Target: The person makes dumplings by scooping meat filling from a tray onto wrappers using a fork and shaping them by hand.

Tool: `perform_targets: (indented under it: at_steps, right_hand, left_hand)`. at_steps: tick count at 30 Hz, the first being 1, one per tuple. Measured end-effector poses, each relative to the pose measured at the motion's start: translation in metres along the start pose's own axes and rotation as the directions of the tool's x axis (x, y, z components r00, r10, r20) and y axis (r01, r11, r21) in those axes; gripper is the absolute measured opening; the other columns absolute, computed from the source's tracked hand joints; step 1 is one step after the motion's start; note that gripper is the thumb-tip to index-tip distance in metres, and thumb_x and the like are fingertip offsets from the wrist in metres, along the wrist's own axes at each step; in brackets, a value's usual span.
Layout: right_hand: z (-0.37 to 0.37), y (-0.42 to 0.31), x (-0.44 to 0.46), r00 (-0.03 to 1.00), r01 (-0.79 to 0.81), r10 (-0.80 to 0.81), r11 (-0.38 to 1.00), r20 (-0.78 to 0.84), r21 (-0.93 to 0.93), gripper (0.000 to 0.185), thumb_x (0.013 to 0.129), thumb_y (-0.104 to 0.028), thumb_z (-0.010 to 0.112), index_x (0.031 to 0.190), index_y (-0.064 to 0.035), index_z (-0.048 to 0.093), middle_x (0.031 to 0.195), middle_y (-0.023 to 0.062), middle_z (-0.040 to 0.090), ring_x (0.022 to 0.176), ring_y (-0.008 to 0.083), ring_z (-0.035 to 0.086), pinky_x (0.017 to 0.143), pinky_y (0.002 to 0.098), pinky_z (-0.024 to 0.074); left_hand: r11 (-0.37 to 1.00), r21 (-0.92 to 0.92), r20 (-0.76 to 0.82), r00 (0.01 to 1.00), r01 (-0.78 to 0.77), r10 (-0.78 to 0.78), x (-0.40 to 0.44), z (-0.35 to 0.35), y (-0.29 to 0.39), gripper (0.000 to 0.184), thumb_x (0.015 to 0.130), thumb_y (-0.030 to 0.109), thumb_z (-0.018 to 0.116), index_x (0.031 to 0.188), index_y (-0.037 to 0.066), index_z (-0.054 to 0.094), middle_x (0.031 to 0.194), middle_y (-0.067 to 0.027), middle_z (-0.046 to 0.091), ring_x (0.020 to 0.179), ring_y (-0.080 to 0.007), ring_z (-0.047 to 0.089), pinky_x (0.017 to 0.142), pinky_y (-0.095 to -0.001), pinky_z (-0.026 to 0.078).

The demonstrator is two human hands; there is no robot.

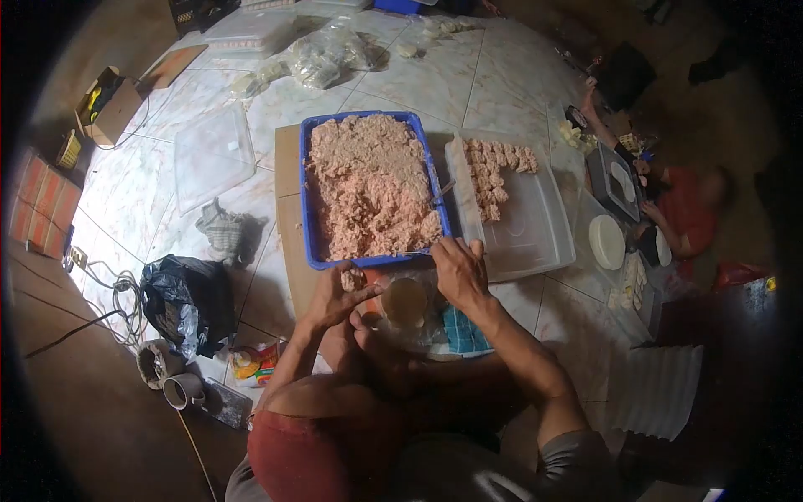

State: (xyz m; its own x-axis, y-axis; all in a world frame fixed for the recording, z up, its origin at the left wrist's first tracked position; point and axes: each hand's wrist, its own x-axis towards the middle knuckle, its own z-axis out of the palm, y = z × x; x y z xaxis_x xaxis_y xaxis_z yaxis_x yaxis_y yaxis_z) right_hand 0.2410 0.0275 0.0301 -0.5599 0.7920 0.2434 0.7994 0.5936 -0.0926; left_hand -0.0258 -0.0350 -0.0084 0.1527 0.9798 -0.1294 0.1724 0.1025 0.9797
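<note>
My bent knee, under red cloth (293, 456), is nearest to me. Off to my left a white mug (184, 391) lies tipped on its side, with a bright packet (253, 364) near it. In front of my legs is a round container (404, 301) with something yellowish in it, and a blue cloth (464, 332) lies just to its right.

My left hand (341, 299) is curled around a small lump of meat (352, 279), close to the near edge of the tub. My right hand (460, 269) is bent at the fingers by the tub's near right corner; I cannot tell whether it grips anything.

The blue tub (307, 209) sits on cardboard (288, 180) and is heaped with minced meat (368, 184), paler at the far end. Right beside it, the clear box (535, 238) has rows of meatballs (485, 180) along its left and far sides.

To the left are a black bag (188, 305), a grey rag (222, 232) and, farther off, a clear lid (213, 159). Across to the right sits another person in red (690, 213). Crumpled plastic bags (330, 54) lie beyond the tub.
</note>
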Motion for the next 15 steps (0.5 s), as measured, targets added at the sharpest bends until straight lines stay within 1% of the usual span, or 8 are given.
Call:
perform_targets:
  at_steps: [2,4,5,7,10,11,14,15]
  right_hand:
    - [0.0,-0.001,0.001,0.999,-0.033,0.036,0.996,-0.033,0.086,0.008,0.09,-0.007,0.058,0.096,-0.0071,0.063,0.092,0.0104,0.062,0.09,0.0299,0.062,0.08,0.0429,0.0395]
    - [-0.008,-0.006,0.007,0.977,-0.182,0.214,0.856,-0.012,0.484,0.009,0.092,-0.008,0.06,0.098,-0.0017,0.062,0.095,0.016,0.061,0.09,0.0359,0.061,0.078,0.0462,0.0461]
    - [-0.013,-0.01,0.009,0.979,-0.17,0.205,0.857,-0.017,0.487,0.009,0.092,-0.008,0.06,0.098,-0.0017,0.062,0.095,0.016,0.061,0.09,0.0359,0.061,0.078,0.0462,0.0461]
    - [-0.026,-0.029,0.006,0.964,-0.24,0.252,0.686,0.085,0.687,0.012,0.093,-0.01,0.059,0.101,-0.0015,0.062,0.097,0.0183,0.063,0.089,0.0406,0.063,0.075,0.0474,0.0495]
    - [-0.029,-0.059,-0.003,0.988,-0.098,0.152,0.743,-0.024,0.662,0.011,0.093,-0.01,0.059,0.098,-0.0007,0.063,0.095,0.0193,0.063,0.088,0.0413,0.063,0.074,0.0472,0.0496]
    - [-0.014,-0.062,-0.011,0.994,-0.09,0.111,0.798,0.001,0.596,0.012,0.094,-0.011,0.059,0.099,-0.0006,0.063,0.095,0.0195,0.063,0.088,0.0409,0.063,0.075,0.0467,0.05]
    - [-0.05,-0.071,-0.014,0.974,-0.227,0.198,0.821,0.113,0.524,0.011,0.094,-0.01,0.059,0.098,-0.0007,0.062,0.096,0.0193,0.063,0.088,0.0408,0.063,0.074,0.0462,0.0501]
    - [-0.051,-0.069,-0.014,0.975,-0.205,0.211,0.749,0.067,0.63,0.011,0.094,-0.01,0.058,0.099,-0.0009,0.062,0.097,0.0195,0.062,0.088,0.0416,0.063,0.073,0.0477,0.0497]
  left_hand:
    - [0.989,-0.144,-0.026,0.999,0.024,-0.028,0.002,0.005,-0.002,0.04,0.074,0.019,0.092,0.096,0.002,0.063,0.082,-0.0017,0.06,0.08,-0.013,0.055,0.073,-0.0304,0.048]
    - [0.949,0.035,-0.18,0.932,-0.314,0.316,0.01,0.01,-0.006,0.037,0.074,0.018,0.091,0.092,0.001,0.063,0.081,-0.0018,0.061,0.078,-0.0126,0.056,0.071,-0.0302,0.048]
    - [0.947,0.041,-0.189,0.929,-0.317,0.319,0.013,0.009,-0.008,0.037,0.074,0.018,0.091,0.092,0.001,0.063,0.081,-0.0018,0.061,0.078,-0.0126,0.056,0.071,-0.0302,0.048]
    - [0.983,-0.09,0.002,0.987,-0.161,0.162,0.012,0.005,-0.001,0.038,0.074,0.019,0.091,0.094,0.001,0.064,0.083,-0.0028,0.063,0.079,-0.0135,0.058,0.071,-0.0301,0.048]
    - [0.983,0.076,-0.05,0.984,-0.168,0.172,0.009,0.005,0.027,0.033,0.077,0.018,0.087,0.096,0.0,0.067,0.086,-0.0083,0.07,0.083,-0.0161,0.062,0.078,-0.0325,0.05]
    - [0.971,0.1,-0.07,0.972,-0.218,0.226,0.021,0.008,-0.012,0.028,0.076,0.014,0.084,0.094,-0.001,0.068,0.084,-0.0134,0.07,0.08,-0.0187,0.065,0.075,-0.0346,0.052]
    - [0.904,0.304,-0.113,0.931,-0.3,0.347,0.021,0.009,-0.012,0.027,0.074,0.012,0.082,0.094,-0.002,0.068,0.081,-0.015,0.069,0.075,-0.0215,0.067,0.07,-0.0366,0.052]
    - [0.926,0.268,-0.172,0.933,-0.265,0.317,0.015,0.011,0.006,0.024,0.074,0.011,0.082,0.092,0.0,0.069,0.079,-0.0144,0.069,0.071,-0.022,0.066,0.068,-0.037,0.053]
